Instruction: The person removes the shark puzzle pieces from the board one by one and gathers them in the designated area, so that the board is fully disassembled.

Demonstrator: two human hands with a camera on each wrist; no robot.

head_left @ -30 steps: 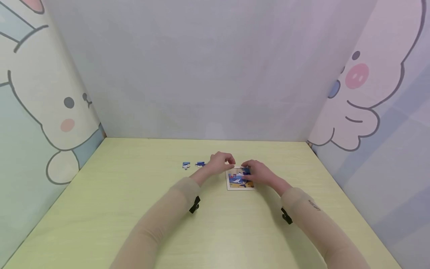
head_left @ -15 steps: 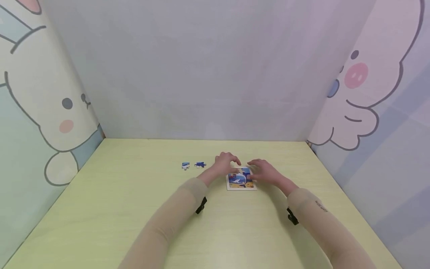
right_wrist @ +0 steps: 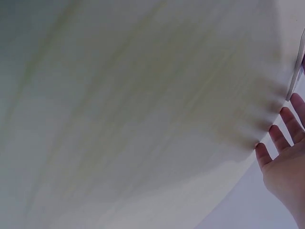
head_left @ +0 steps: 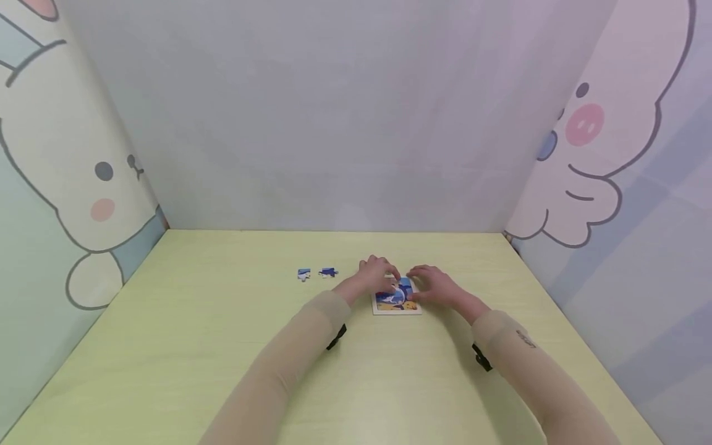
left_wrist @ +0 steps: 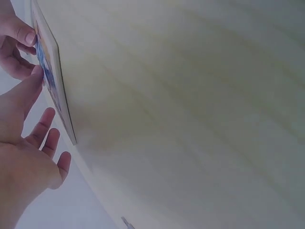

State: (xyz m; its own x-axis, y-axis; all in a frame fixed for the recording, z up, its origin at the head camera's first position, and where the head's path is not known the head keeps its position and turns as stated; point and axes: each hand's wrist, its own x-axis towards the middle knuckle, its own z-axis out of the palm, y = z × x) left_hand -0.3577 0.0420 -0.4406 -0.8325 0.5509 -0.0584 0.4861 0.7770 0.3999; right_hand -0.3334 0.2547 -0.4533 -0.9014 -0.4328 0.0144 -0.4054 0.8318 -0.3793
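Note:
A small jigsaw puzzle with a blue sea picture [head_left: 397, 303] lies in a white-edged tray [head_left: 396, 313] on the table. Over its upper left part is my left hand [head_left: 374, 275], a fingertip touching the picture in the left wrist view; its other fingers spread loosely clear of the tray. My right hand [head_left: 436, 289] rests at the tray's right side, thumb by the picture's edge. In the right wrist view its fingers [right_wrist: 279, 138] are extended beside the tray's corner. My left hand hides the tray's top left corner. Two loose puzzle pieces, one light blue [head_left: 303, 274] and one dark blue [head_left: 328, 272], lie left of it.
The pale yellow table [head_left: 167, 358] runs back to a plain grey wall [head_left: 334, 123]. Side panels with cartoon animals stand left and right. Black straps [head_left: 337, 337] sit at both wrists.
My left hand has moved right and lies over the puzzle's upper left part. The right hand has shifted slightly right and off more of the picture. The loose pieces stay on the table.

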